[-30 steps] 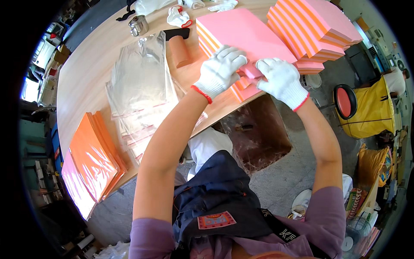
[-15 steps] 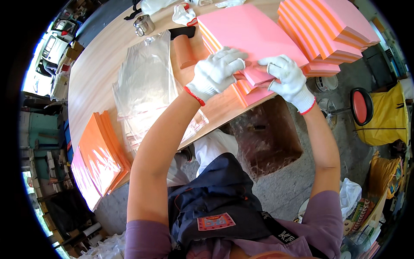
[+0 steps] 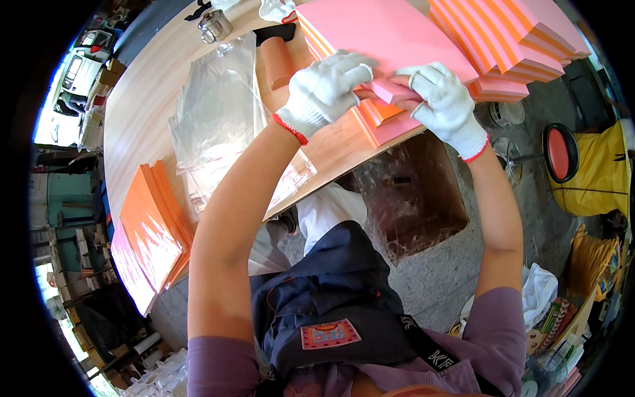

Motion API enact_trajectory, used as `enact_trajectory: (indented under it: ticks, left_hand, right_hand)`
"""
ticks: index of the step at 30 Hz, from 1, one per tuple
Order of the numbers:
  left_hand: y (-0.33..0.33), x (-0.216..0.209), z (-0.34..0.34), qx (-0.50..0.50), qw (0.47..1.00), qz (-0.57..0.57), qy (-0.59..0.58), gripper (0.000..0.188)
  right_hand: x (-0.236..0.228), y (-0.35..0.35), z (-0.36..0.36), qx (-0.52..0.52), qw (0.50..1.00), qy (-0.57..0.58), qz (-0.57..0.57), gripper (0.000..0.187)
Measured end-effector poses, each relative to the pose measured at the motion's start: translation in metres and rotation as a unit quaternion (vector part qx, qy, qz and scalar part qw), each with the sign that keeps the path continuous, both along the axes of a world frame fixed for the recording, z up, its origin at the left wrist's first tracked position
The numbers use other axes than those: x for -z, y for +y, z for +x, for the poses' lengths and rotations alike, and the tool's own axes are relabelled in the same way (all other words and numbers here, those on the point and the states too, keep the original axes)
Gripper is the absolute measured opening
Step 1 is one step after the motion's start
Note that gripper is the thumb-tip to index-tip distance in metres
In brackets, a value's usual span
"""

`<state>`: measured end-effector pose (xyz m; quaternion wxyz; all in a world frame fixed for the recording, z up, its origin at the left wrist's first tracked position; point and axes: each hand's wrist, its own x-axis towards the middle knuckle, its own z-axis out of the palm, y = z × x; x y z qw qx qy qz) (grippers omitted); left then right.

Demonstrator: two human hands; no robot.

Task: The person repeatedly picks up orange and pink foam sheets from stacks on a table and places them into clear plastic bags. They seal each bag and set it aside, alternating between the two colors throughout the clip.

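A tall stack of pink and orange paper sheets (image 3: 383,30) lies at the table's front edge. At its near corner, a thin bundle of pink sheets (image 3: 390,90) is lifted off the orange layer (image 3: 380,112) under it. My left hand (image 3: 325,89), in a white knit glove with bare fingertips, is closed on the bundle's left side. My right hand (image 3: 442,99), gloved the same way, pinches the bundle's right side, thumb below and fingers on top. How many sheets they hold cannot be told.
Clear plastic bags (image 3: 218,112) lie left of the stack, beside a brown cylinder (image 3: 276,63) and a metal cup (image 3: 215,26). Wrapped orange packs (image 3: 153,218) sit at the left edge. Another pink-orange stack (image 3: 506,33) stands right; a brown bin (image 3: 413,198) is below the table edge.
The bundle's near corner has risen, so more of the orange layer beneath shows. Both hands keep hold of it. The whole view has shifted slightly.
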<state>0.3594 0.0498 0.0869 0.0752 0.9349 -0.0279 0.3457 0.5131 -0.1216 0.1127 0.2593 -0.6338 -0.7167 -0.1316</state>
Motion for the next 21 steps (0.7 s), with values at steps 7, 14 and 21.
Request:
enact_trajectory:
  ticks: [7, 14, 21]
  left_hand:
    - [-0.005, -0.012, 0.0, -0.048, 0.996, -0.046, 0.052, 0.025]
    - [-0.018, -0.028, -0.006, -0.048, 0.997, -0.003, 0.056, 0.046]
    - [-0.019, -0.016, -0.002, -0.044, 0.991, 0.106, 0.075, 0.04]
  right_hand:
    - [0.001, 0.003, 0.005, 0.017, 0.999, -0.031, 0.03, 0.029]
    - [-0.003, 0.0, 0.003, 0.016, 0.998, -0.057, 0.015, 0.032]
    - [-0.011, -0.035, -0.003, 0.12, 0.984, 0.115, 0.064, 0.035]
